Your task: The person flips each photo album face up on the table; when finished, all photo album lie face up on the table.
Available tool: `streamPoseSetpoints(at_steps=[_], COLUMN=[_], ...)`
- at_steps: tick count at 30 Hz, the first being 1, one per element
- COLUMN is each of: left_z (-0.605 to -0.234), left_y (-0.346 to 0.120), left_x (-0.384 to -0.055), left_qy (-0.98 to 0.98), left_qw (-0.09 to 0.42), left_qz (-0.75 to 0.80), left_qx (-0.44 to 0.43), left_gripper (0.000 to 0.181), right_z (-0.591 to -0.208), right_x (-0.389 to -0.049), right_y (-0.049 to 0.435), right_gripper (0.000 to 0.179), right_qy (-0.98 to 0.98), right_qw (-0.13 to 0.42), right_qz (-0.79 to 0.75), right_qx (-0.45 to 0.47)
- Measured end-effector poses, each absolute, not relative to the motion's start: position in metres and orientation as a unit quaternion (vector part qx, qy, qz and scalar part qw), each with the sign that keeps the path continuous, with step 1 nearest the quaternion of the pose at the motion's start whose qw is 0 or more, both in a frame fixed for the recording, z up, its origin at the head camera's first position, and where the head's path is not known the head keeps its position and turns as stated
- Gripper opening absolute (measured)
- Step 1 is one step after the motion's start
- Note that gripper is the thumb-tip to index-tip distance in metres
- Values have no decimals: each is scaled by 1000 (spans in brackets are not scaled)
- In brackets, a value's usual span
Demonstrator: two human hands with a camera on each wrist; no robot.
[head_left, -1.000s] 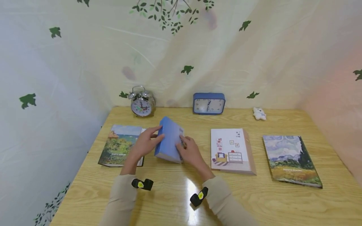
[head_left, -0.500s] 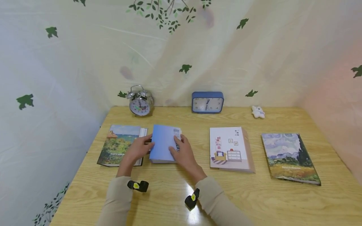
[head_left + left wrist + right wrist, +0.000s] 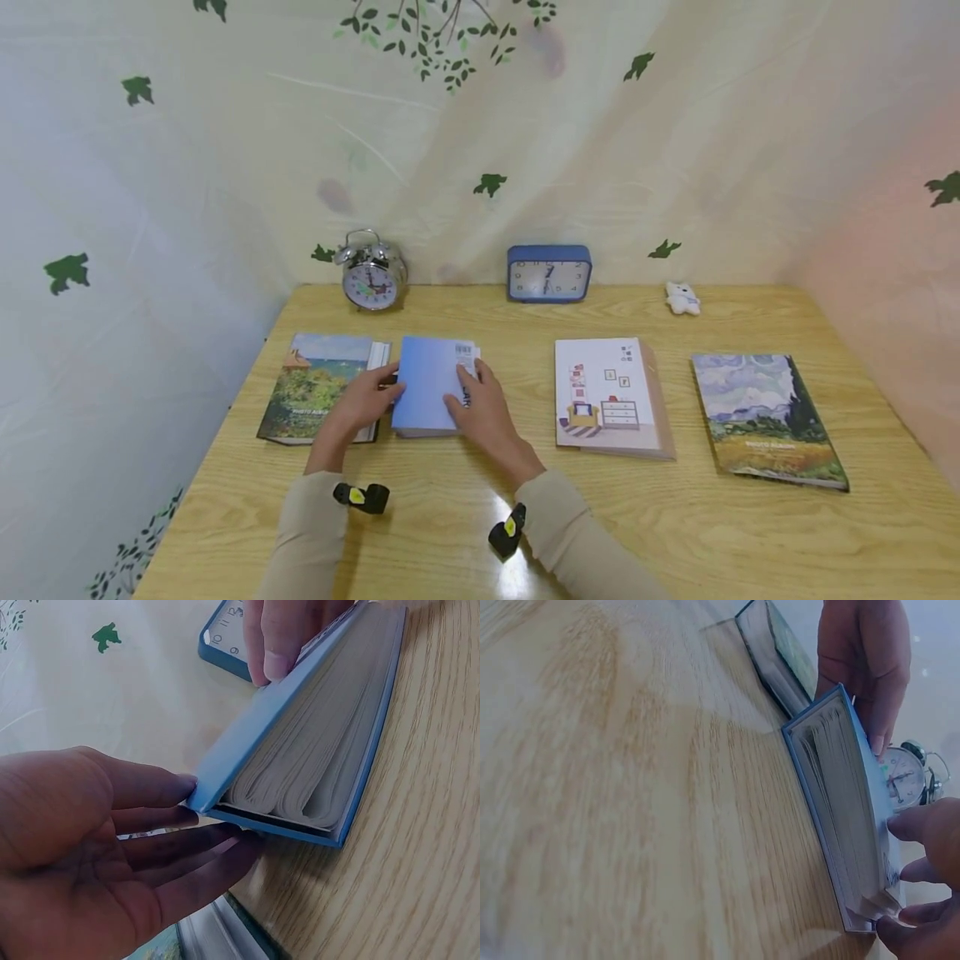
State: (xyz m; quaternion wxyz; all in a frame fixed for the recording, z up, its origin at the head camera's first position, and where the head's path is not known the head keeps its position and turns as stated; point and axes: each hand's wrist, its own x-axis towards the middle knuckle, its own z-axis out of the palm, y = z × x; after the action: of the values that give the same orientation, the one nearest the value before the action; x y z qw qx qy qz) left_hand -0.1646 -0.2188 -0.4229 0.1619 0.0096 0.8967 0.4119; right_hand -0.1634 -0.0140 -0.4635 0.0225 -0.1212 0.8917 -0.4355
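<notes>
A thick blue photo album (image 3: 431,379) lies on the table with a barcode at the upper right of its cover. My left hand (image 3: 363,406) holds its left edge; in the left wrist view the thumb meets the cover's corner and the other fingers reach along the spine side. My right hand (image 3: 483,410) grips the right side, thumb on the cover and fingertips at the edge. Page edges of the blue album (image 3: 300,742) show between its covers. Just left of it lies a landscape-covered photo album (image 3: 315,387), partly hidden by my left hand.
To the right lie a white album with a furniture drawing (image 3: 607,396) and another landscape photo album (image 3: 768,417). Along the back stand a silver twin-bell alarm clock (image 3: 372,279), a blue rectangular clock (image 3: 549,275) and a small white bear figure (image 3: 682,298). Behind them hangs a patterned cloth (image 3: 420,150).
The blue album was tilted up between both hands; it has come down flat and turned straight, slightly left, beside the landscape album. Both hands have stayed on it.
</notes>
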Motion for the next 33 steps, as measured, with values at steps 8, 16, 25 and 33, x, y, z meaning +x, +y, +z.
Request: streamPoseSetpoints(at_steps=[8,16,25,33], left_z=[-416,-399,-399,-407], left_y=[-213,-184,-141,-102], left_x=[-168,-171,-179,-173], left_qy=[910,910,899,889], left_qw=[91,-11,-20,20], left_qz=[404,413,435,450], left_qx=[-11,-2,43,85], left_gripper=[56,49,45,46], right_z=[-456,-438,-418,-418], right_x=[-167,-176,-180,-174], right_y=[-4,32,98,161], right_gripper=[55,53,53,55], right_qy=[893,886,889,904], right_qw=[4,-42,-51,-50], right_qz=[-434,-452,-449,-423], right_qx=[-117,-95,-70,-36])
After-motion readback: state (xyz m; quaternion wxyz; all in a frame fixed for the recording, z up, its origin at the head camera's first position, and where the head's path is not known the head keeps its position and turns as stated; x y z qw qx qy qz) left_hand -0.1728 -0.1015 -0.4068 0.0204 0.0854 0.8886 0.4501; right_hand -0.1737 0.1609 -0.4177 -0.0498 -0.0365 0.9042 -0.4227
